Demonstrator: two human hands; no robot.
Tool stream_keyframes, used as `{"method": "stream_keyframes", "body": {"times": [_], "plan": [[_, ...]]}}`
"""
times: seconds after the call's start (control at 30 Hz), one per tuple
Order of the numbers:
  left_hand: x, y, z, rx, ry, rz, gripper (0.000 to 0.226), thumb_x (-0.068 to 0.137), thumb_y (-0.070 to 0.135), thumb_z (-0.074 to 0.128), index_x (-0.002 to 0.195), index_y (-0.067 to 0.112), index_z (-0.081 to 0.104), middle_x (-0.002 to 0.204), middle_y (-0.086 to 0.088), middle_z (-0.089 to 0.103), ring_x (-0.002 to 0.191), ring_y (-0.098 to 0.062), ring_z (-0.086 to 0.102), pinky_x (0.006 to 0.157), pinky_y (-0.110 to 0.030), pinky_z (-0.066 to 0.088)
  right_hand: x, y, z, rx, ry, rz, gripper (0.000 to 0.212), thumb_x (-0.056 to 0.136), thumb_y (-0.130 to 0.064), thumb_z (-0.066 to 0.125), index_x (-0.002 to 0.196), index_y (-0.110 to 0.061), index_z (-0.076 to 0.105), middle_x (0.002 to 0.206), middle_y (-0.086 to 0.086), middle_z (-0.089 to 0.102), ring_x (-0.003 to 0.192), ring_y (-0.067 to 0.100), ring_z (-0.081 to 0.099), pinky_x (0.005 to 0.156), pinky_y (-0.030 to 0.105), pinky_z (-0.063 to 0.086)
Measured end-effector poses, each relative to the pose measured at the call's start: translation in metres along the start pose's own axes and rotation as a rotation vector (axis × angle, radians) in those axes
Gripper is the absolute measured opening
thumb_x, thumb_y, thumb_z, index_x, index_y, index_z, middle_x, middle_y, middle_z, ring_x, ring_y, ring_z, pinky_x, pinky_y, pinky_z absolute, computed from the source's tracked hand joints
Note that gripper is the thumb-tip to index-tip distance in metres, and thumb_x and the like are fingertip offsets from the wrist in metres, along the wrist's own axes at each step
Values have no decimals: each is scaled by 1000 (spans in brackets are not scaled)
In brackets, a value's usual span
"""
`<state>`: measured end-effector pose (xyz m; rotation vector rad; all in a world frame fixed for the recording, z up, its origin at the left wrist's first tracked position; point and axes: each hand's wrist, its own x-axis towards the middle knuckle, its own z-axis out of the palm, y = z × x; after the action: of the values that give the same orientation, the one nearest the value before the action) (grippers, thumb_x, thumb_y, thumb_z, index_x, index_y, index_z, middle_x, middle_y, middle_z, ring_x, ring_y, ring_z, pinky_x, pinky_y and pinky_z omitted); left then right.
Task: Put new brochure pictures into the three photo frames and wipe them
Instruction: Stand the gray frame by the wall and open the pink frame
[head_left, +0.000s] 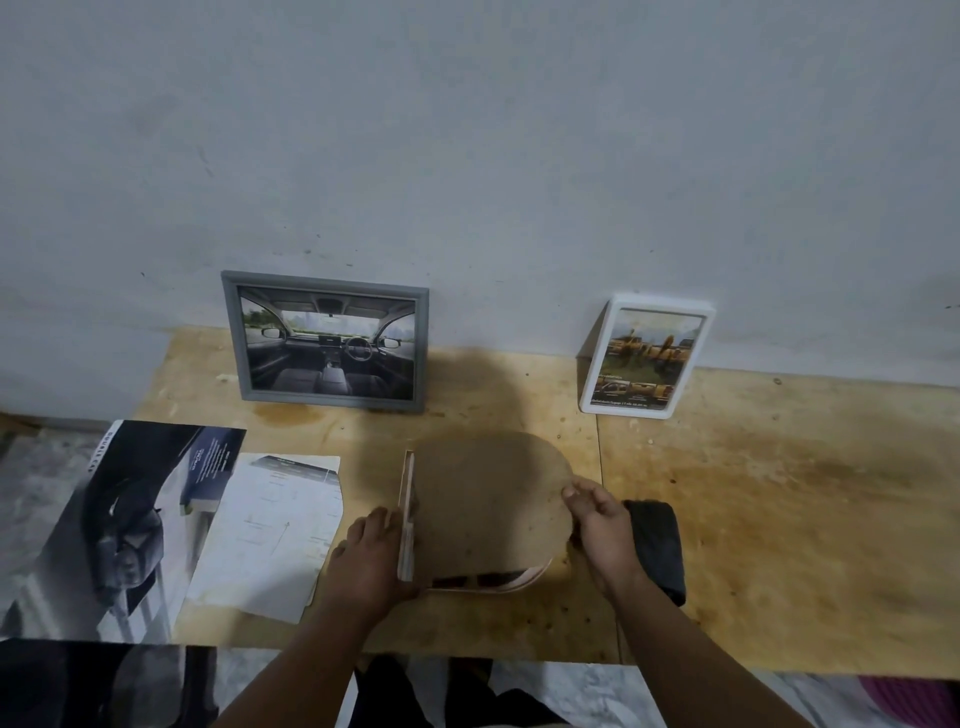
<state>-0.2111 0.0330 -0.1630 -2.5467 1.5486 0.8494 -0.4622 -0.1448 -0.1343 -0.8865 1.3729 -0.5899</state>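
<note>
On table (779, 519): 3 frames | left hand (363, 561), right hand (597, 525) grip pink frame (488, 584)

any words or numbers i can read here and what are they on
"DOUBLE CAB": printed sideways along the left edge of the dark car brochure; the last letter is not sharp.
Brochure's blue panel: small white lines, too blurred to read.
Cut white sheet: faint print, too small to read.
White frame: a caption line under its picture, too blurred to read.
Grey frame: car interior picture, no text.
</note>
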Motion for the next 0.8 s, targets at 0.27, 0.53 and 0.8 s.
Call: {"method": "stream_keyframes", "body": {"times": [0.27,0.53,0.8], "plan": [[2,-5,0,-12,11,32,116,72,67,77,161,25,16,163,-3,26,146,-26,30,111,-45,43,74,-65,26,117,186,39,35,100,-15,64,135,-15,63,121,10,71,110,29,68,94,44,58],[3,-12,-1,-95,-7,11,126,63,84,64,162,28,11,160,-2,31,145,-26,30,113,-48,39,82,-64,49,-280,408,-185,62,100,-28,61,156,-16,38,149,12,50,137,30,48,114,44,42],[0,-13,6,13,-16,58,125,63,83,67,161,27,13,163,-10,28,147,-34,30,113,-54,40,13,39,26,-1328,-164,-354,72,92,-64,53,154,-31,35,153,1,37,136,21,40,108,39,44]]}}
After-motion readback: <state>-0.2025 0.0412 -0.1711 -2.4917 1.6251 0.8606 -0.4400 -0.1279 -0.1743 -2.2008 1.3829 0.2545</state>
